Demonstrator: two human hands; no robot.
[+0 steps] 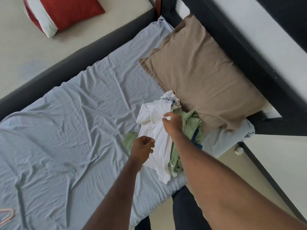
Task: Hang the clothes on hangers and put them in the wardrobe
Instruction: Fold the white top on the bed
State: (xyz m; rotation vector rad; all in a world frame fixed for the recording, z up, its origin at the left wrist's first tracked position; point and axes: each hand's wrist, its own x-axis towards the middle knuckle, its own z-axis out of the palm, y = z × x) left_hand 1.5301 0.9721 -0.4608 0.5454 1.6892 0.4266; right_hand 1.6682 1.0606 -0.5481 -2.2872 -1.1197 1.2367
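The right hand (pixel 172 122) pinches the white T-shirt (pixel 154 135) near its upper edge; the left hand (pixel 143 146), fingers curled on nothing visible, hovers at its left edge. The shirt lies on the bed (pixel 66 122) atop a green shirt (pixel 191 125), its length running from the pillow (pixel 199 77) toward the bed's near edge.

Scene is evenly lit by soft, diffuse daylight; no hard shadows are cast. Brightest zone is found at upper right, where the white surface (pixel 259 27) is nearly washed out. Faint shading is seen in the wrinkles of the blue sheet (pixel 66 113) and beneath the tan pillow (pixel 199 77). No glare spots are noted. Strong wide-angle distortion is evident: the dark bed frame (pixel 232 47) is bowed and stretched twd the edges. Slight softness/compression smear is seen overall; forearms at bottom are rendered w/ mild blur.
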